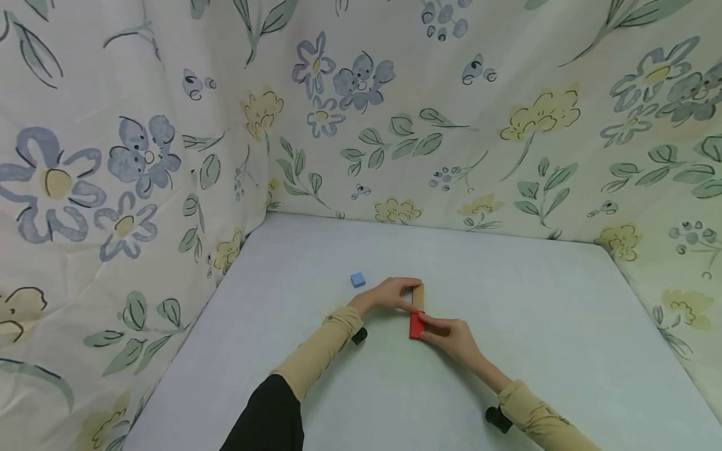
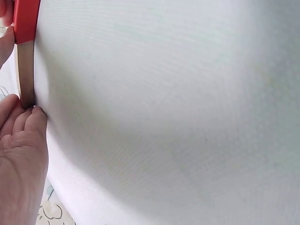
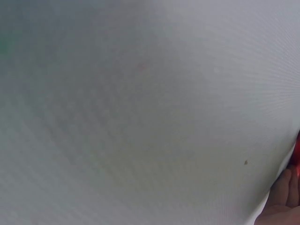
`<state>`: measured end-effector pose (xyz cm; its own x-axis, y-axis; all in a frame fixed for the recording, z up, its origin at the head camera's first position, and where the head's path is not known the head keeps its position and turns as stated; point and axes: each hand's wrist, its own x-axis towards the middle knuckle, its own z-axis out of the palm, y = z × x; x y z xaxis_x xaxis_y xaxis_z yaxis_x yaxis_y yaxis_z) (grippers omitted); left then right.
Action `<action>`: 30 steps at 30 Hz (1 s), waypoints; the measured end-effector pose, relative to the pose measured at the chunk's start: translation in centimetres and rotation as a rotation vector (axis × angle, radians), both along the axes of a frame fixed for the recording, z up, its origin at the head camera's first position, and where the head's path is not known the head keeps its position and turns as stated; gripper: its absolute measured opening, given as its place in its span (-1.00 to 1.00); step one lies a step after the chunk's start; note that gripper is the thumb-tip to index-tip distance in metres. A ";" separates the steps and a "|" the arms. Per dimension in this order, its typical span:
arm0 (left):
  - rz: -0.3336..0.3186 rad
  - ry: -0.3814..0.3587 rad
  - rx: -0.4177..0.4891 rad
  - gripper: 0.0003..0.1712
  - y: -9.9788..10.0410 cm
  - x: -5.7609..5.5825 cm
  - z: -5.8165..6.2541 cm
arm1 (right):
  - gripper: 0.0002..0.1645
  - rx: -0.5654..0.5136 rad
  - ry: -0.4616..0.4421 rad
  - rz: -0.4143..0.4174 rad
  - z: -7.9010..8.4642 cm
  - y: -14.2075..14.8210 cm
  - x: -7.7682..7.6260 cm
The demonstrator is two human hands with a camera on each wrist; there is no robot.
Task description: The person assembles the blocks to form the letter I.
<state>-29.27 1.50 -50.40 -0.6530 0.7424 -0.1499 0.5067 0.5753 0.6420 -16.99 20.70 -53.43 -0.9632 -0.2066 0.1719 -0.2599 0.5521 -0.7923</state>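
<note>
In the head view a slim tan wooden block point(image 1: 418, 297) and a red block point(image 1: 416, 327) lie end to end on the white table, the red one nearer the person. My left hand point(image 1: 389, 293) reaches in from the left and pinches the wooden block between fingers at its far end and the thumb near the joint. From the right, my right hand point(image 1: 454, 338) holds the red block along its right side. The left wrist view shows the wooden block point(image 2: 26, 70) meeting the red block point(image 2: 26, 21). Only an edge of the red block point(image 3: 296, 153) appears in the right wrist view.
A small blue block point(image 1: 358, 279) lies left of the left hand, close to that wrist. Dark wrist cameras sit under both sleeves, near the white tabletop point(image 1: 541, 300). Floral cloth point(image 1: 395, 144) hangs behind the table and along both its sides.
</note>
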 end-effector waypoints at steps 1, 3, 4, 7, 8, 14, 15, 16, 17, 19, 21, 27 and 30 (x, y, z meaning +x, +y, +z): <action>-0.001 -0.001 -0.001 -0.14 0.0 0.0 0.0 | -0.51 -0.001 -0.002 -0.002 0.0 0.0 0.0; -0.001 0.000 -0.006 -0.14 0.0 0.0 0.1 | -0.51 0.001 -0.004 -0.007 0.0 0.0 0.0; 0.000 -0.002 -0.007 -0.14 0.0 0.0 0.1 | -0.51 0.000 -0.005 -0.009 0.0 0.0 0.0; 0.001 -0.004 -0.010 -0.14 0.0 0.1 0.3 | -0.50 0.005 -0.013 -0.018 0.0 -0.1 0.1; 0.001 -0.004 -0.011 -0.14 0.0 0.1 0.3 | -0.50 0.006 -0.016 -0.021 -0.1 -0.1 0.1; -0.005 0.004 -0.020 -0.14 0.0 0.1 0.2 | -0.50 0.002 -0.029 -0.028 0.0 -0.2 0.1; -0.006 0.006 -0.021 -0.14 0.0 0.1 0.2 | -0.50 0.000 -0.031 -0.028 -0.1 -0.2 0.1; -0.007 0.007 -0.022 -0.14 0.0 0.1 0.2 | -0.50 0.000 -0.033 -0.027 -0.1 -0.2 0.1; -0.006 0.004 -0.021 -0.15 0.0 0.1 0.2 | -0.50 0.000 -0.035 -0.025 -0.1 -0.2 0.1; -0.006 0.004 -0.022 -0.15 0.1 0.1 0.2 | -0.50 0.001 -0.038 -0.020 -0.2 -0.1 0.1; -0.006 0.000 -0.022 -0.15 0.1 0.1 0.2 | -0.50 0.001 -0.038 -0.017 -0.2 -0.1 0.1; -0.009 0.008 -0.027 -0.15 0.1 0.0 0.1 | -0.51 -0.004 -0.045 -0.015 -0.1 -0.1 0.1; -0.012 0.015 -0.026 -0.15 0.1 0.0 0.1 | -0.50 -0.005 -0.050 -0.017 -0.1 -0.1 0.1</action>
